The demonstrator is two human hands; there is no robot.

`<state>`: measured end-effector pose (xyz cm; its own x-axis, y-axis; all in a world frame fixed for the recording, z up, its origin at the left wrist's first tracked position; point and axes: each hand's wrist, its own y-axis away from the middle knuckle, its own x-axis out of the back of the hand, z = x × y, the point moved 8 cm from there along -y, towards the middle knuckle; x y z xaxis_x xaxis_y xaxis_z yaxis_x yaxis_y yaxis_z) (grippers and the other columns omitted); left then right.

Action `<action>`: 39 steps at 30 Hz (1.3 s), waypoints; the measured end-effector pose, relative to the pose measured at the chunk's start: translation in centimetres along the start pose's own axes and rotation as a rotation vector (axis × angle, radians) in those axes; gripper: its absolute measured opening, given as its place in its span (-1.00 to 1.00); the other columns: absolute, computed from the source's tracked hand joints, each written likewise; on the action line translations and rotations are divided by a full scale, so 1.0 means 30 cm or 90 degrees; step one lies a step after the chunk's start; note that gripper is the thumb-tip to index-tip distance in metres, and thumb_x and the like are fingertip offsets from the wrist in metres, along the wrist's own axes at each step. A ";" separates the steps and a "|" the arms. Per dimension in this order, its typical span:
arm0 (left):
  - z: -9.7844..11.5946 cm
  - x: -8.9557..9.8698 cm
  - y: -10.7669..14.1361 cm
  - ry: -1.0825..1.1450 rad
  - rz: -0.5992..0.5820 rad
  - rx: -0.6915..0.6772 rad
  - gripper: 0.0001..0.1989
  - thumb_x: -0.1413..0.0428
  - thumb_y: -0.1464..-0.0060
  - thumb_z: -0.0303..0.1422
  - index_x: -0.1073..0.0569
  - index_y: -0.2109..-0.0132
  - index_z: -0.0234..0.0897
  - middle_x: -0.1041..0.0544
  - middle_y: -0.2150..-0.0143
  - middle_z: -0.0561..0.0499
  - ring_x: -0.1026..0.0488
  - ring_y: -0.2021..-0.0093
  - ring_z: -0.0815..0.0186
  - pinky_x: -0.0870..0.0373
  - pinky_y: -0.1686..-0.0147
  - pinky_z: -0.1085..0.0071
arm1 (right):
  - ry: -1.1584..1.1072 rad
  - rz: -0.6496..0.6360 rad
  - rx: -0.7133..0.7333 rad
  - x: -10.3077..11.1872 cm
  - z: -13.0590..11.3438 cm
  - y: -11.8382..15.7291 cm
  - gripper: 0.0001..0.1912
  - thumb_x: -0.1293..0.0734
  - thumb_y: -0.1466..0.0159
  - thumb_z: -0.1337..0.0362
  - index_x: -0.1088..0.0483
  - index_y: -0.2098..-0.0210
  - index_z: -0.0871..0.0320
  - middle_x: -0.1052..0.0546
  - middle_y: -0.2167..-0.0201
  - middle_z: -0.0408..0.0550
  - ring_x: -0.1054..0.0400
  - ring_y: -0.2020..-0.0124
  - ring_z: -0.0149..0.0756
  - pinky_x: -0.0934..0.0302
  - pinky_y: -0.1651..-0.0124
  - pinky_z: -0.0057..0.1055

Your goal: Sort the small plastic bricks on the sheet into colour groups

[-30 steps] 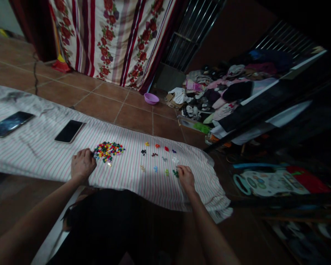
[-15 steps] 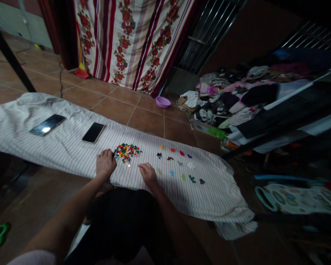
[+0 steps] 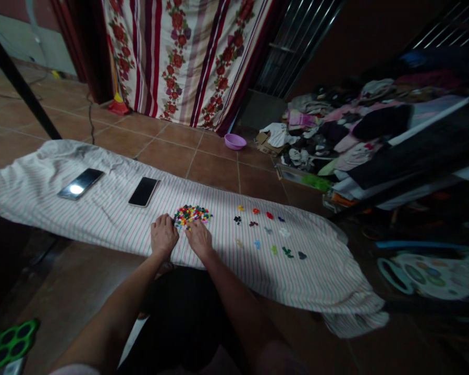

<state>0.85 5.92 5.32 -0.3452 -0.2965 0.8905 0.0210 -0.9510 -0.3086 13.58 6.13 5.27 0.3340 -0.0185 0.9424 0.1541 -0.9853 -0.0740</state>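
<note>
The right hand reaches in over the near edge of the pile of small coloured pieces, fingers bent downward and fingertips at the pieces; whether they are pinched on one or slightly apart, I cannot tell. The left hand rests just beside it, knuckles up and fingers curled, against the left edge of the pile; its fingertips are hidden, so I cannot tell whether it grips anything. The pile lies on the striped cloth that covers the long, narrow surface, its many colours mixed together.

To the right of the pile, small groups of pieces sit apart from one another in three rough rows. The far row has yellow, orange, red and dark blue; the middle one black, dark brownish red, grey and white; the near one beige, light blue, lime green, dark green and a slate-coloured group at the right end. Left of the hands lie a dark-screened phone and, farther left, a second device with a bright reflection on its screen. Beyond the cloth, a purple basin stands on the tiled floor near a flowered curtain
</note>
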 end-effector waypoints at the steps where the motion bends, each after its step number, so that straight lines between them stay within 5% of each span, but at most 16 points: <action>1: -0.002 -0.001 0.000 0.001 0.001 0.001 -0.73 0.10 -0.13 -0.43 -0.37 0.06 -0.36 -0.40 -0.09 -0.27 -0.29 -0.08 0.00 -0.15 0.05 0.10 | 0.008 -0.007 0.000 -0.005 -0.005 -0.002 -0.79 -0.25 -0.30 0.26 -0.43 0.10 0.07 -0.43 0.15 0.02 -0.33 0.11 -0.19 -0.25 0.10 -0.32; 7: 0.000 -0.002 0.001 -0.011 0.016 -0.007 -0.73 0.08 -0.12 -0.43 -0.37 0.05 -0.37 -0.42 -0.08 -0.28 -0.30 -0.08 0.01 -0.17 0.05 0.11 | 0.009 -0.031 -0.008 -0.016 -0.024 -0.003 -0.78 -0.22 -0.28 0.36 -0.42 0.12 0.08 -0.42 0.12 0.00 -0.34 0.12 -0.23 -0.24 0.10 -0.35; 17: 0.001 -0.001 0.000 -0.032 0.038 -0.002 -0.76 0.07 -0.11 -0.43 -0.38 0.09 -0.35 -0.44 -0.06 -0.23 -0.31 -0.08 0.05 -0.20 0.06 0.13 | -0.136 0.081 0.099 -0.003 -0.016 0.028 -0.77 -0.17 -0.25 0.42 -0.36 0.14 0.11 -0.46 0.21 -0.07 -0.34 0.16 -0.31 -0.23 0.06 -0.41; 24: -0.001 -0.005 0.000 -0.029 0.029 0.001 -0.74 0.07 -0.10 -0.42 -0.38 0.08 -0.36 -0.44 -0.05 -0.23 -0.31 -0.07 0.04 -0.19 0.07 0.13 | -0.220 0.181 0.037 0.009 0.090 0.090 -0.78 -0.18 -0.21 0.41 -0.39 0.20 0.11 -0.43 0.29 -0.09 -0.33 0.27 -0.31 -0.25 0.13 -0.40; 39: 0.001 -0.005 0.000 -0.052 0.008 0.003 -0.75 0.09 -0.11 -0.40 -0.36 0.09 -0.35 -0.44 -0.04 -0.23 -0.31 -0.05 0.04 -0.17 0.10 0.15 | -0.417 0.199 -0.111 -0.043 0.308 0.172 -0.68 -0.18 -0.24 0.28 -0.48 0.09 0.07 -0.57 0.21 -0.09 -0.47 0.22 -0.30 -0.37 0.13 -0.36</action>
<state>0.94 5.98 5.20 -0.2666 -0.3141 0.9112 0.0288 -0.9476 -0.3182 22.55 2.66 0.66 0.8326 -0.2505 0.4941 -0.1699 -0.9644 -0.2026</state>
